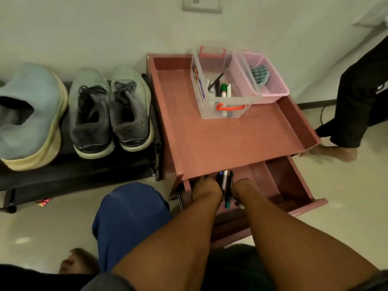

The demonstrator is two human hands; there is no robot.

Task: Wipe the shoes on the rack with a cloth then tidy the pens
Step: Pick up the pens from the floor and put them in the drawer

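Observation:
Both my hands reach into the open drawer [294, 181] of a reddish-brown cabinet [220, 139]. My left hand [206, 191] is closed among dark pens at the drawer's left end. My right hand [243, 191] is closed around pens too. Between the two hands several pens [225, 185] stand out, one green and one white. On the cabinet top a clear plastic box [218, 95] holds more markers. A striped cloth [259, 74] lies in a pink basket [270, 89] beside it. Grey sneakers [111, 110] and a pale blue shoe [27, 114] sit on the black rack [84, 166].
Another person's leg and bare foot [336, 152] stand just right of the cabinet. My blue-clad knee [130, 217] is in front of the rack. A cable [323, 114] runs along the floor by the wall. A small red wrapper [43, 202] lies under the rack.

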